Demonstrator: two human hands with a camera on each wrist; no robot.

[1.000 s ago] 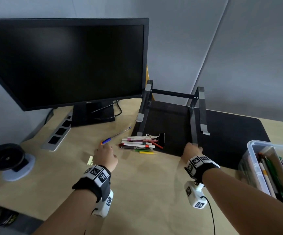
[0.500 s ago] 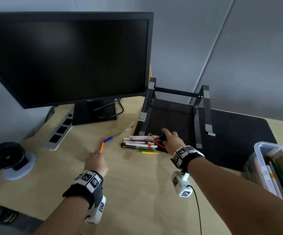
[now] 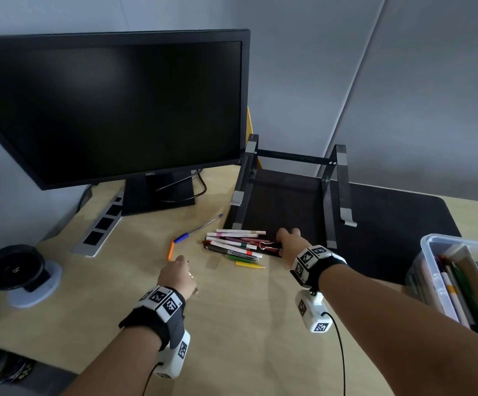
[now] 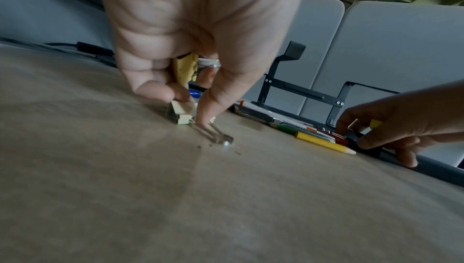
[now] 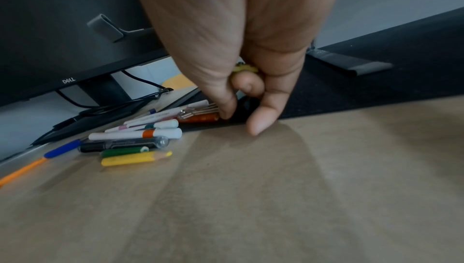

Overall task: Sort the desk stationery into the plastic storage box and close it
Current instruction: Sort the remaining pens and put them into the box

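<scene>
While the left hand [image 4: 200, 35] pinches a pale yellow binder clip with wire handles [image 4: 184, 114] on the matte wooden desk [image 3: 232, 324] at frame centre, the right hand [image 3: 290, 242] grasps a black binder clip [image 3: 273, 247] beside the heap of glossy pens and pencils [image 3: 236, 247]. The clear plastic storage box [image 3: 432, 247] stands open at right edge. Half a second ago the right hand was reaching; the left has drawn back from the slim orange pen [image 3: 170, 250].

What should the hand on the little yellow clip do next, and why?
Probably lift the yellow binder clip off the desk. The left hand already pinches it at its fingertips, with the clip's wire handles lying flat on the wood. It also holds a second yellow clip. The open storage box waits on the right, so carrying comes after.
</scene>
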